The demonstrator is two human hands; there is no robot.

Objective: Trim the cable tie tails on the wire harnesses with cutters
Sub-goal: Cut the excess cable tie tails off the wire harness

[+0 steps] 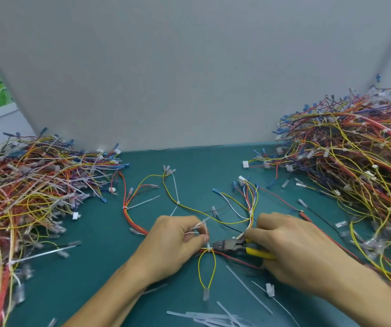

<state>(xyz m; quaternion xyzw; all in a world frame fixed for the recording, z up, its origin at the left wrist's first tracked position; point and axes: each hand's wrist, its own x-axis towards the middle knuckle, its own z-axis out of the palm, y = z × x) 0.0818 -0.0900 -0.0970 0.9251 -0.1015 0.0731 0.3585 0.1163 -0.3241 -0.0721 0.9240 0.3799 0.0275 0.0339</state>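
My left hand (178, 241) pinches a white cable tie tail (204, 228) between thumb and fingertips, holding it up from its tie on the wire harness (131, 220) spread mid-mat. My right hand (291, 253) is curled round the yellow-handled cutters (232, 246), nose just beside that tie; I cannot tell whether the blades are parted. Other long tails (144, 202) on this harness are uncut. Cut-off strips (204, 317) litter the near green mat (95, 267). I judge the left pile (32, 185), bristling with tails, as untrimmed, and the right pile (354, 161) as done: roughly midway.
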